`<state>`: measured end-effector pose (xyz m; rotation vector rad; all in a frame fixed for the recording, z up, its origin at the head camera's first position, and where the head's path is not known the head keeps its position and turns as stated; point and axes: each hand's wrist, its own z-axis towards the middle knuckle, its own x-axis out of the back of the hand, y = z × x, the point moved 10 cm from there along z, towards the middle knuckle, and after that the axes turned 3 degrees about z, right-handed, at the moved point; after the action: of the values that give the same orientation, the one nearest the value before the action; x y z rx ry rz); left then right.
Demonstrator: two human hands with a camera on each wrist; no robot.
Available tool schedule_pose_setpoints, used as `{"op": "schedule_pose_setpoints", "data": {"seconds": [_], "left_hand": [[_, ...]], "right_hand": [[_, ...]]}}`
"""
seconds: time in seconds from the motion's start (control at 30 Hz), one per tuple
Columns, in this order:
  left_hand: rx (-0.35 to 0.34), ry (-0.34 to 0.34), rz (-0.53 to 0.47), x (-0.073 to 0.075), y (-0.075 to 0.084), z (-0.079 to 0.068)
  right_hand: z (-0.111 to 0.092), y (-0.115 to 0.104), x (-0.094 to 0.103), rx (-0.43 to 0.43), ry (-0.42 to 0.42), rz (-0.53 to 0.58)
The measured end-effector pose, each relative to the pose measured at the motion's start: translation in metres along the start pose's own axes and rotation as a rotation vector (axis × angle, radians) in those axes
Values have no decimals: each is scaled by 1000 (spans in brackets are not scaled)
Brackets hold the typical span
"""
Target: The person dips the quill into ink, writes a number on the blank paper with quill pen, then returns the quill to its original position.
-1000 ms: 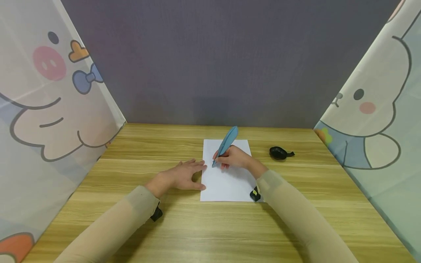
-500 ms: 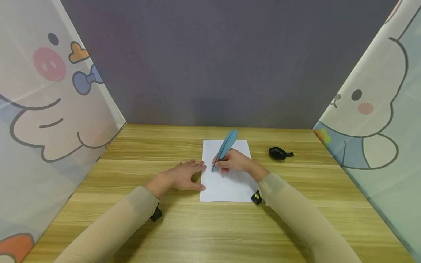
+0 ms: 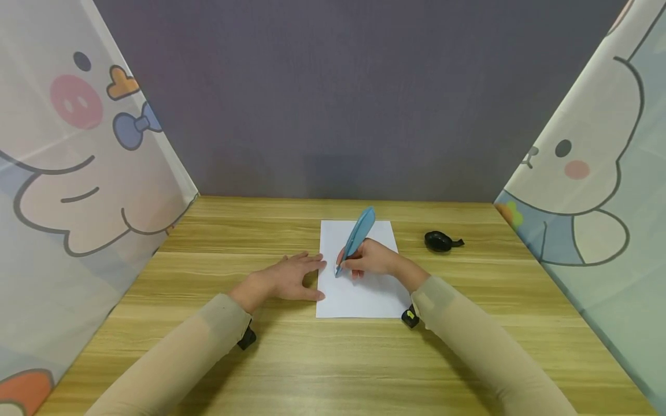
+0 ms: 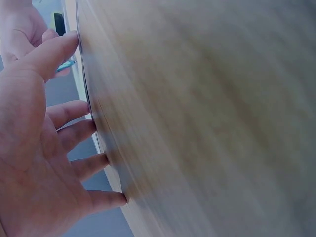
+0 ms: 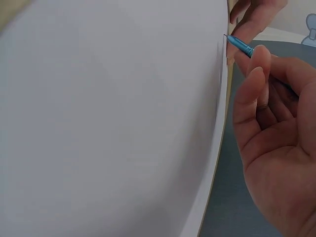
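A white sheet of paper (image 3: 354, 300) lies on the wooden table. My right hand (image 3: 372, 257) pinches a blue feather-shaped pen (image 3: 361, 231) near its tip, with the feather end slanting up and away to the right. In the right wrist view the tip of the pen (image 5: 240, 46) meets the paper (image 5: 108, 98), and my right hand (image 5: 279, 128) has its other fingers curled below. My left hand (image 3: 293, 278) rests at the paper's left edge, fingers spread and fingertips on its margin. The left wrist view shows this left hand (image 4: 44, 143) with its fingers fairly straight.
A black oval object with a short tail (image 3: 439, 241) lies on the table right of the paper. A grey panel (image 3: 333, 104) stands behind the table (image 3: 291, 370). Cartoon-printed sheets hang at the left (image 3: 36, 231) and right (image 3: 624, 173).
My right hand and the pen have shifted down the paper, toward me, with the tip still near the left side. The left hand stays in place.
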<state>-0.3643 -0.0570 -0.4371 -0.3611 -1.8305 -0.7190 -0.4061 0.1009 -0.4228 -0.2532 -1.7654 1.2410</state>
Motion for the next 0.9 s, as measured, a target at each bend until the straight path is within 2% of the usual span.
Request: {"op": "schedule_pose_setpoints", "data": {"seconds": [0.9], "left_hand": [[10, 9, -3, 2, 2, -2]], "right_hand": [[-25, 0, -4, 16, -43, 21]]}}
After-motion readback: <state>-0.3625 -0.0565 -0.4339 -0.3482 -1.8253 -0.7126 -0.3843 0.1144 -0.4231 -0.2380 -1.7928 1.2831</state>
